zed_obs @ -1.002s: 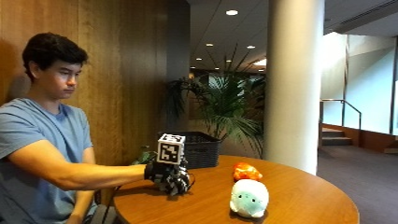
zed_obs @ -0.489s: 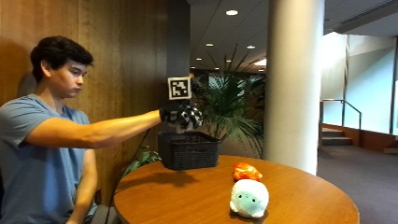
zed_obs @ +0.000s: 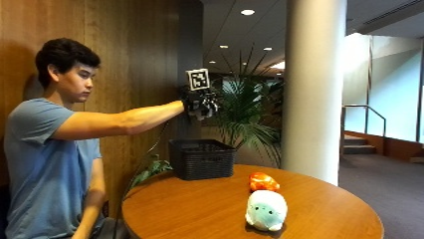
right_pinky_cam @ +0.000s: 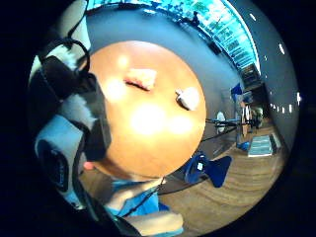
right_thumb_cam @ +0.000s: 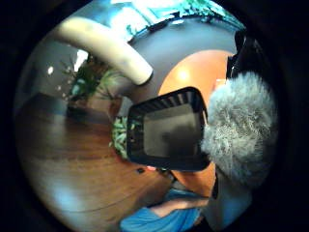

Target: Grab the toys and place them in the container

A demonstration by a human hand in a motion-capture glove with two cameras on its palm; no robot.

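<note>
Held up high at arm's length on the right hand [zed_obs: 201, 104], fingers curled round a fuzzy grey toy [right_thumb_cam: 241, 130]. Seen from the palm as pressed close against it, at the rim of the basket [right_thumb_cam: 169, 130] mouth.

Hinges on one relation: straight down. Black basket [zed_obs: 202, 159] standing upright at the far edge of the table [zed_obs: 199, 214], open mouth up, almost directly beneath the grip and well below it. Looks empty inside from the thumb-side view, though dark at the bottom. Probably calls for a release or a short lowering, with a slight shift toward the centre of the mouth, since the toy sits over the rim rather than over the middle. Risk of a bounce off the edge if let go off-centre.

Left on the table, apart from the basket and nearer the front: orange toy [zed_obs: 264, 181], and just before it a white toy [zed_obs: 266, 210]. Both within reach of the same arm afterwards, the orange one closer to the basket.
</note>
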